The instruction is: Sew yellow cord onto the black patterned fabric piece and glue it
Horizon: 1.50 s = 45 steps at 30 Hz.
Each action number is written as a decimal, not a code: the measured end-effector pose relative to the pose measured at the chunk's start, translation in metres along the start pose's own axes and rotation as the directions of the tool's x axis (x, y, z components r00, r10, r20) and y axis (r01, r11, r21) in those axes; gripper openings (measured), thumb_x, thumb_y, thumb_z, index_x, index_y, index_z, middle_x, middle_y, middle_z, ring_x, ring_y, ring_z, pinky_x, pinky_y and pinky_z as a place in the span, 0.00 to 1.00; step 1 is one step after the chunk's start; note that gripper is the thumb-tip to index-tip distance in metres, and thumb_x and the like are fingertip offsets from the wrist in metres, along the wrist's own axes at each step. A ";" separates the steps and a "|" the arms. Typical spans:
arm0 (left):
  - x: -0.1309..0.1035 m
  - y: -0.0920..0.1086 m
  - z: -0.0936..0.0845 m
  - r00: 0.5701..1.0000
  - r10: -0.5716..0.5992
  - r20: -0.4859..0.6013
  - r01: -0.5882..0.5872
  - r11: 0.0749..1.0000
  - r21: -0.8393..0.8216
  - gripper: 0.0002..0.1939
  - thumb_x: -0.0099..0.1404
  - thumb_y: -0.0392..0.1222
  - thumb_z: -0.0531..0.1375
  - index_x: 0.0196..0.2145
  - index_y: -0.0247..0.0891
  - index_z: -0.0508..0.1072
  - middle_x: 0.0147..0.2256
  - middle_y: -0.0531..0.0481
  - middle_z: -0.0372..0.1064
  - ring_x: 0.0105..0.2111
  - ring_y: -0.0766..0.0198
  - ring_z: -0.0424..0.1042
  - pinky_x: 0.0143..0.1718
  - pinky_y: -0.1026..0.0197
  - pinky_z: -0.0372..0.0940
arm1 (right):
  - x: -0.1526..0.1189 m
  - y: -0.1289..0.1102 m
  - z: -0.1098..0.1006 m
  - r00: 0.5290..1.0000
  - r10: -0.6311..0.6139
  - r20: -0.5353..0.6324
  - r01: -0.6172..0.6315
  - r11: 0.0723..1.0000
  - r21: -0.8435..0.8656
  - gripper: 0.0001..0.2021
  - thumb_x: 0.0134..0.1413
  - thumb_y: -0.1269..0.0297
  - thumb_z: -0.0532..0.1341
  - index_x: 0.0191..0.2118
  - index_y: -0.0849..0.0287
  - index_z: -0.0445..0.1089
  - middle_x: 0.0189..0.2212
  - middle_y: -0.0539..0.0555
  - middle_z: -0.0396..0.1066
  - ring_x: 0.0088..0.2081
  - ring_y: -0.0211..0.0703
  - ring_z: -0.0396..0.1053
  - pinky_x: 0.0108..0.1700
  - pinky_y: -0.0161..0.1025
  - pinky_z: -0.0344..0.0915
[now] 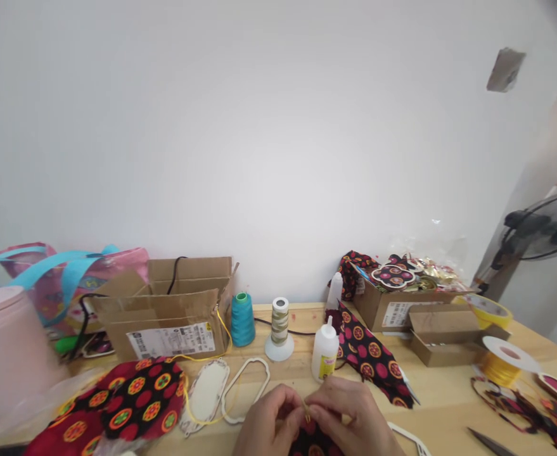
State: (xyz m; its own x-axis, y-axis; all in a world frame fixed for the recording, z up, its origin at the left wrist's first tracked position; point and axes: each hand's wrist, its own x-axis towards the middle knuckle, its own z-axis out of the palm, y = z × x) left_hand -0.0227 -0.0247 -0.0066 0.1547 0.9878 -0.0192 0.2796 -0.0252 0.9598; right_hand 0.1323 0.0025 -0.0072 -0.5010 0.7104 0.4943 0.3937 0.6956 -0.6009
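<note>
My left hand [268, 424] and my right hand [349, 415] meet at the bottom middle of the view, fingertips pinched together on a thin yellow cord [307, 413]. Under them lies a small piece of black fabric with pink dots [313, 443], partly hidden by both hands. A white glue bottle [324, 349] stands just behind my right hand. Two white oval frames [244, 387] lie on the wooden table [449, 399] to the left of my hands, with a loop of yellow cord around them.
Patterned fabric [126, 402] lies at the left, another strip [371, 358] behind the glue. An open cardboard box [168, 310], teal thread spool [243, 318], striped spool [279, 329], boxes of pieces [402, 304], yellow cord reel [504, 361], scissors [490, 442] and a fan [544, 228] surround the table.
</note>
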 end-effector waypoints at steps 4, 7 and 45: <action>0.002 -0.002 0.001 1.000 -0.013 -0.020 0.012 0.998 -0.068 0.09 0.55 0.46 0.52 0.24 0.37 0.63 0.21 0.55 0.59 0.23 0.65 0.61 0.26 0.64 0.57 | -0.001 0.002 0.000 0.992 -0.061 -0.110 0.068 0.995 0.067 0.08 0.49 0.68 0.58 0.26 0.62 0.74 0.19 0.54 0.69 0.22 0.37 0.66 0.24 0.30 0.60; 0.003 -0.001 0.000 0.999 -0.010 -0.033 0.006 0.992 -0.123 0.14 0.55 0.51 0.52 0.24 0.36 0.64 0.20 0.56 0.57 0.22 0.66 0.58 0.25 0.64 0.55 | -0.002 0.002 -0.002 0.953 -0.125 -0.275 0.151 0.986 0.074 0.05 0.46 0.70 0.60 0.28 0.60 0.74 0.20 0.53 0.67 0.22 0.37 0.65 0.23 0.30 0.61; 0.000 0.003 0.002 0.985 0.093 0.143 -0.032 0.924 -0.381 0.18 0.49 0.54 0.60 0.21 0.33 0.66 0.21 0.55 0.57 0.23 0.69 0.57 0.26 0.65 0.52 | 0.000 -0.003 0.001 0.977 0.004 -0.211 0.056 0.959 0.279 0.09 0.42 0.58 0.63 0.25 0.58 0.73 0.19 0.49 0.63 0.19 0.34 0.59 0.22 0.31 0.57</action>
State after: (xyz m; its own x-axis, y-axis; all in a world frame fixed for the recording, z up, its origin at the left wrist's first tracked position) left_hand -0.0201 -0.0250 -0.0044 0.3141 0.9489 0.0302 -0.1074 0.0039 0.9942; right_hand 0.1306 0.0000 -0.0063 -0.3255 0.7197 0.6132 0.1346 0.6772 -0.7234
